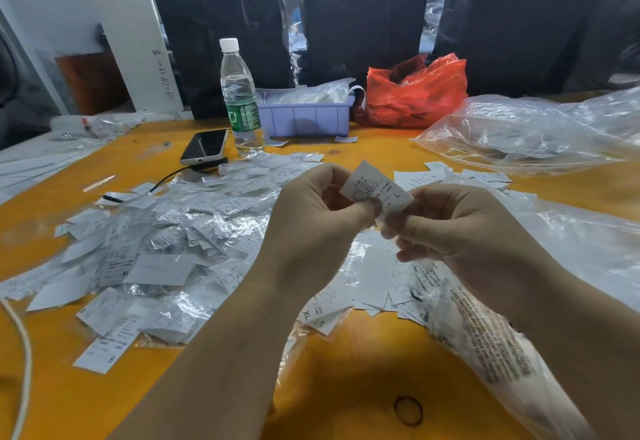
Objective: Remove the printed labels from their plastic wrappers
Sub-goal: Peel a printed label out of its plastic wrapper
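Both hands, left hand (311,211) and right hand (446,225), are pinching a white printed label (375,187) marked L, tilting up-left lengthwise, above the orange table (363,363), nearer than the water bottle (240,100).

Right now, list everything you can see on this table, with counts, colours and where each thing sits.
small white printed label: one, white, pinched between both hands
heap of wrapped white labels: many, white and clear, left of centre
clear plastic water bottle: one, white cap, green band, far centre
black smartphone: one, left of bottle
lilac plastic bin: one, right of the bottle
red plastic bag: one, right of bin
large clear plastic bags: several, right side
yellow table: one
left hand: fingers pinch label
right hand: fingers pinch label
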The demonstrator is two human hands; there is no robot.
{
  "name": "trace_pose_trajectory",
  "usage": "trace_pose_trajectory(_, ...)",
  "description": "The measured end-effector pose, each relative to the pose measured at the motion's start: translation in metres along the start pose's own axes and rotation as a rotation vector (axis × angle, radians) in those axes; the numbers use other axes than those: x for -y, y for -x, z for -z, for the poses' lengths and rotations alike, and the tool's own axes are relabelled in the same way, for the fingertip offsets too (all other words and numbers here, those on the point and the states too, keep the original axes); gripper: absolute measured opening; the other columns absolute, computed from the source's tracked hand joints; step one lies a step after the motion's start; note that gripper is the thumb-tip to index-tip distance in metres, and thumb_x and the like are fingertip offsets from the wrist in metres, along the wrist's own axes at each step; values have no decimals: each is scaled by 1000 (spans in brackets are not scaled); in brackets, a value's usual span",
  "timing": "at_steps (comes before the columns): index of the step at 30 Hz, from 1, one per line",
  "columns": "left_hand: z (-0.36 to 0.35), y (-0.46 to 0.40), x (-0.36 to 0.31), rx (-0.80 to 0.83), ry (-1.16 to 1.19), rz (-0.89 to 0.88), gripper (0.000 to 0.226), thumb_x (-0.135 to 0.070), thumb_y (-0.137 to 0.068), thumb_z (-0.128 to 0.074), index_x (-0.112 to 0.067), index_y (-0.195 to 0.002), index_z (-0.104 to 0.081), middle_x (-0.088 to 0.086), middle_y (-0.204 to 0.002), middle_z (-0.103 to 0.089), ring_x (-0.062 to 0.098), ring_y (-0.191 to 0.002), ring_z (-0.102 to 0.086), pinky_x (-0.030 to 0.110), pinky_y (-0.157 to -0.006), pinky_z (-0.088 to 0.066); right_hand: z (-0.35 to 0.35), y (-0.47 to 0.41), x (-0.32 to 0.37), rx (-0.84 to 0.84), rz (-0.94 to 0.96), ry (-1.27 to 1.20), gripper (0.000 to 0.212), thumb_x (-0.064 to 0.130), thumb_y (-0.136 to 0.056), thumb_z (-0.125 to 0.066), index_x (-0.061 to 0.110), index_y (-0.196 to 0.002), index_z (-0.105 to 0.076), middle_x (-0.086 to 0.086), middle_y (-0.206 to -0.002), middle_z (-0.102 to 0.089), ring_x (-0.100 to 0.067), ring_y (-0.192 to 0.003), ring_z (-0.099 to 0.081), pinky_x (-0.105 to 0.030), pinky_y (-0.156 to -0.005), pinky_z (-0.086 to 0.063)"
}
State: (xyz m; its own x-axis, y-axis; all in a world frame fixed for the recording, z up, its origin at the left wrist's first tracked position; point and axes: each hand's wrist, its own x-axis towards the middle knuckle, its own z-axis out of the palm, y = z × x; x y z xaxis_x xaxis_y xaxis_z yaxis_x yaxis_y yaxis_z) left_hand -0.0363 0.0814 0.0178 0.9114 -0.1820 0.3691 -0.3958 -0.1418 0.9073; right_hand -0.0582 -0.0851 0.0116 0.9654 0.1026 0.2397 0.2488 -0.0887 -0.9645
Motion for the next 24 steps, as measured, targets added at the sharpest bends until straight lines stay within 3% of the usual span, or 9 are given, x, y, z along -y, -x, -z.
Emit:
trace_pose_trajectory(4, -3, 0, 2, -23, 36, 23, 10, -7, -83, -74, -16, -85, -69, 2, -77, -72, 2, -62, -60, 13, -56, -47, 0, 1, -1, -12, 68, 72, 18, -2, -78, -73, 15, -83, -75, -8, -76, -73, -20, -72, -66, -26, -62, -56)
trace_pose_trajectory(9, -4, 0, 2, 2, 48, 23, 11, -7, -83, -73, -17, -85, -69, 4, -77, -72, 3, -62, -59, 15, -56, -48, -1, 1, 0, -32, 124, 122, 16, 12, -74, -78, 14, -89, -73, -4, -75, -73, -19, -70, -67, -28, -61, -56)
trace_pose_trajectory(14, 4, -2, -2, 98, 64, 58, 13, -5, -82, -74, -16, -87, -69, -7, -68, -69, -3, -56, -58, 9, -51, -43, 1, 1, 1, -64, 121, 85, 39, 38, -62, -78, 12, -90, -73, -11, -75, -73, -29, -70, -67, -30, -59, -55)
trace_pose_trajectory(24, 7, -3, -3, 175, 80, 92, 13, -3, -81, -74, -7, -91, -68, -10, -63, -67, -2, -52, -57, 8, -51, -41, 4, 1, 0, -42, 84, 73, 32, 32, -64, -76, 13, -90, -73, -11, -77, -74, -22, -65, -67, -28, -60, -58)
